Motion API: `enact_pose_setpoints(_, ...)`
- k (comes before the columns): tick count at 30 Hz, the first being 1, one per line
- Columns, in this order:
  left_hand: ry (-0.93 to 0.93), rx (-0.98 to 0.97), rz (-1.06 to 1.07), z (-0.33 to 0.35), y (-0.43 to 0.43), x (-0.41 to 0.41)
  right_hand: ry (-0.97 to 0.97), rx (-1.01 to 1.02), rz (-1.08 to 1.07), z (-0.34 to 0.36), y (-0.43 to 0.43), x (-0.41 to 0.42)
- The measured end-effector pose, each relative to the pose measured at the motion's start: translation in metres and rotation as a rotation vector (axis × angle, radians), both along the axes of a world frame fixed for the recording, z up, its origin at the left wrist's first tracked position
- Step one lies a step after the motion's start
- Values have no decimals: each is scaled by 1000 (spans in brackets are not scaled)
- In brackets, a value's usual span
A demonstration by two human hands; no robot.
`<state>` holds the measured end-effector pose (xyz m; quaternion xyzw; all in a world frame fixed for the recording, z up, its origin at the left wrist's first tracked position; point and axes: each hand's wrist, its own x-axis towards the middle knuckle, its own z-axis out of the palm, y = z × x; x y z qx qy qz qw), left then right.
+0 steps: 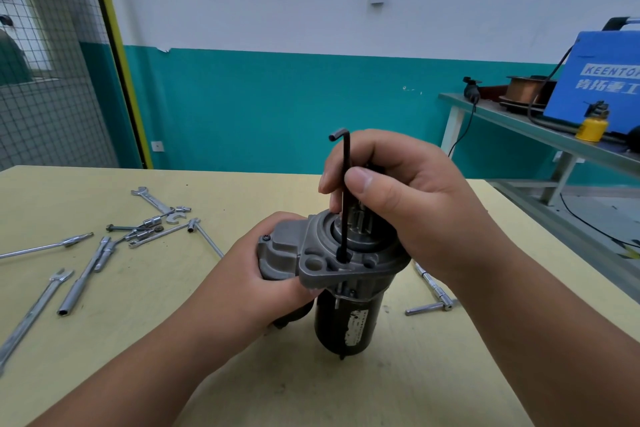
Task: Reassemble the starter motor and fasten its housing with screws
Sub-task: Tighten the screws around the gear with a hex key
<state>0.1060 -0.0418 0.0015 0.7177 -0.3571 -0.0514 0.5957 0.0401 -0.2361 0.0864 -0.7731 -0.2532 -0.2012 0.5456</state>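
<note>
Black hex key (346, 218) upright in starter motor (346, 319) flange — wrenches (154, 200) well apart, left.

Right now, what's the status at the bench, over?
Left hand grips starter motor. Right hand pinches hex key, tip in flange hole. Nothing in the way.

The hex key (345, 198) buries its tip in a hole in the starter motor (346, 319), so any screw there is unseen. The left hand (239, 274) hides its fingertips behind the motor. The right edge cuts off the blue machine (602, 80).
</note>
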Motion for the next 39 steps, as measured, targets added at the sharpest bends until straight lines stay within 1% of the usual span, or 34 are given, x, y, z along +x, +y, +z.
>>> enact_pose_setpoints(6, 7, -8, 3, 1, 0, -1, -47, 10, -8, -2, 0, 0)
enact_pose_setpoints(12, 5, -25, 9, 2, 0, -2, -49, 16, -9, -1, 0, 0)
enact_pose_setpoints(16, 0, -14, 4, 1, 0, -1, -30, -1, -19, 0, 0, 0)
enact_pose_setpoints(20, 6, -5, -6, 1, 1, -2, 0, 1, 15, 1, 0, -2)
enact_pose_setpoints(29, 13, 2, 8, 1, 0, -2, -14, 15, 3, -1, -1, -1)
enact_pose_setpoints(35, 18, -11, 5, 2, -1, -2, 16, -12, 27, 0, -2, 0)
enact_pose_setpoints(39, 20, -5, 9, 3, -1, -3, 42, 24, 49, 1, -3, 0)
